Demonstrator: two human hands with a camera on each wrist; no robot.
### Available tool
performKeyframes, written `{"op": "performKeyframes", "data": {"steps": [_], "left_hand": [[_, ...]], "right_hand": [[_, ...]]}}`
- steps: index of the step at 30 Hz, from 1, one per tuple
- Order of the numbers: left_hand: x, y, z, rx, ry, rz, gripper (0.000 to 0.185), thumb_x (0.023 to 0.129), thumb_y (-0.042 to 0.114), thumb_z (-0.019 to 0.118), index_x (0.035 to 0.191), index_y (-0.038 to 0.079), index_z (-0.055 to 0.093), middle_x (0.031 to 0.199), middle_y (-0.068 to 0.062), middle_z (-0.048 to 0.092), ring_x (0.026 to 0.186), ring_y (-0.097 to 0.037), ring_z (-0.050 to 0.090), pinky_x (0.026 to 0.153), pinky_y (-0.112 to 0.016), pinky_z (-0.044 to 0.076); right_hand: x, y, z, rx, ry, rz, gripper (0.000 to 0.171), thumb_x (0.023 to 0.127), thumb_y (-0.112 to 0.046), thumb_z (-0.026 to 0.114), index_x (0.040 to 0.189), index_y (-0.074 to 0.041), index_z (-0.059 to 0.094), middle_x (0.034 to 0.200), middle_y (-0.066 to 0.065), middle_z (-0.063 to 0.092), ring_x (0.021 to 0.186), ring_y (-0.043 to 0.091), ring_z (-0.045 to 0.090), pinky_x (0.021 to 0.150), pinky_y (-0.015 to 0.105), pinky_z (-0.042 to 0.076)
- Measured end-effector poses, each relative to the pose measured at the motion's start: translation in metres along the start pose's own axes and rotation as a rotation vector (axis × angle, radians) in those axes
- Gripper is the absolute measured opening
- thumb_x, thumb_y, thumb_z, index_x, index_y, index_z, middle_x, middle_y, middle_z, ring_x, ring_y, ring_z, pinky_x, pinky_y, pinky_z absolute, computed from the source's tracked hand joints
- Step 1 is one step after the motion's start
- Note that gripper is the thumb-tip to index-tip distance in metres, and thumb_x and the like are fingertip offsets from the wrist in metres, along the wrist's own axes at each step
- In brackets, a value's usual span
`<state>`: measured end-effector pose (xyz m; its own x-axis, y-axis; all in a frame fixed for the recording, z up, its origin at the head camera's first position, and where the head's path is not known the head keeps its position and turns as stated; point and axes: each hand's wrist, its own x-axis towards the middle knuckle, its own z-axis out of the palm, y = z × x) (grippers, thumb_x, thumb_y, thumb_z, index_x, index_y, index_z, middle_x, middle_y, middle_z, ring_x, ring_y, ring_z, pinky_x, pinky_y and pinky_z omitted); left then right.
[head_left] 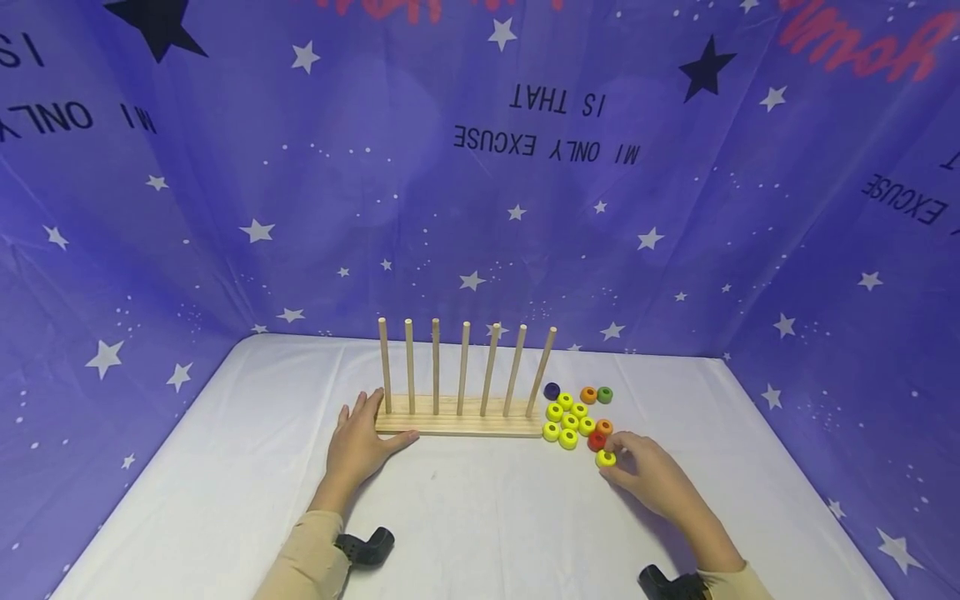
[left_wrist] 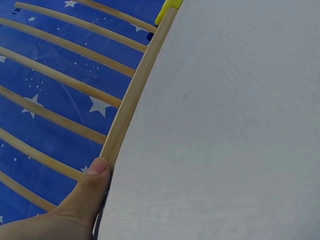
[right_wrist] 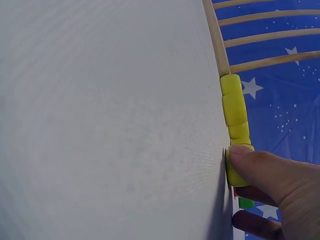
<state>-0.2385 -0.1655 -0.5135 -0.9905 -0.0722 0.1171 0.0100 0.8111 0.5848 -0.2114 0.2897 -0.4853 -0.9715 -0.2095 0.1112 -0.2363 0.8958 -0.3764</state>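
Observation:
A wooden stand (head_left: 459,428) with a row of several upright pegs stands at the back of the table. My left hand (head_left: 357,446) rests against its left end with fingers spread; the thumb (left_wrist: 90,187) lies along the front edge in the left wrist view. Right of the stand, my right hand (head_left: 648,473) pinches a yellow bead (head_left: 605,459) between thumb and finger, low at the tabletop. That yellow bead (right_wrist: 234,172) is partly hidden by the thumb in the right wrist view. Touching or just behind it is a red bead (head_left: 596,442), beside an orange bead (head_left: 604,426).
Several yellow beads (head_left: 570,422) cluster by the stand's right end. A dark blue bead (head_left: 552,390), another orange bead (head_left: 588,395) and a green bead (head_left: 605,395) lie behind them. White cloth (head_left: 480,517) covers the table; a purple star-printed curtain (head_left: 450,200) surrounds its back and sides.

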Motion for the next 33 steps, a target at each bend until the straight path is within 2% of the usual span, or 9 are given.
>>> {"op": "performKeyframes", "data": {"steps": [5,10,17,23,28,33], "left_hand": [[0.0,-0.001,0.0,0.015,-0.005,0.011,0.112,0.066,0.074,0.066,0.148,0.009,0.028,0.152,-0.023,0.028,0.142,-0.041,0.024,0.117,-0.056,0.02],[0.0,-0.003,0.002,0.035,0.007,0.017,0.112,0.066,0.075,0.065,0.148,0.008,0.028,0.152,-0.023,0.029,0.141,-0.042,0.026,0.116,-0.057,0.023],[0.0,-0.003,0.004,0.04,0.029,0.035,0.11,0.067,0.073,0.065,0.147,0.006,0.029,0.151,-0.023,0.032,0.14,-0.042,0.029,0.114,-0.057,0.025],[-0.001,-0.003,0.004,0.051,0.03,0.035,0.11,0.068,0.074,0.063,0.148,0.007,0.029,0.151,-0.024,0.031,0.139,-0.043,0.029,0.114,-0.058,0.026],[-0.002,-0.002,0.004,0.048,0.027,0.033,0.108,0.07,0.072,0.064,0.148,0.006,0.028,0.151,-0.024,0.03,0.14,-0.042,0.028,0.114,-0.057,0.025],[-0.002,-0.001,0.003,0.044,0.027,0.034,0.107,0.071,0.071,0.065,0.148,0.006,0.028,0.151,-0.023,0.03,0.14,-0.042,0.027,0.115,-0.057,0.024]], "right_hand": [[0.0,0.004,-0.001,0.016,-0.006,0.006,0.026,0.076,-0.034,0.078,0.096,-0.027,0.062,0.094,-0.012,0.065,0.094,0.013,0.06,0.086,0.041,0.05],[-0.002,0.007,-0.004,0.021,-0.033,0.058,0.027,0.076,-0.036,0.077,0.098,-0.027,0.063,0.097,-0.011,0.065,0.096,0.013,0.06,0.087,0.041,0.051],[-0.005,0.01,-0.006,0.061,-0.017,0.033,0.038,0.077,-0.036,0.076,0.109,-0.017,0.066,0.108,-0.001,0.068,0.105,0.024,0.062,0.094,0.049,0.049],[-0.006,0.01,-0.007,0.043,0.007,0.001,0.037,0.079,-0.032,0.075,0.111,-0.014,0.067,0.112,0.002,0.068,0.106,0.025,0.062,0.096,0.051,0.048],[-0.004,0.006,-0.022,0.044,0.034,-0.015,0.035,0.082,-0.027,0.073,0.112,-0.011,0.067,0.111,0.005,0.069,0.101,0.027,0.063,0.089,0.051,0.051],[0.013,-0.002,-0.048,-0.015,0.033,-0.02,0.037,0.085,-0.027,0.07,0.118,-0.011,0.065,0.114,0.007,0.067,0.099,0.026,0.062,0.081,0.048,0.053]]}}
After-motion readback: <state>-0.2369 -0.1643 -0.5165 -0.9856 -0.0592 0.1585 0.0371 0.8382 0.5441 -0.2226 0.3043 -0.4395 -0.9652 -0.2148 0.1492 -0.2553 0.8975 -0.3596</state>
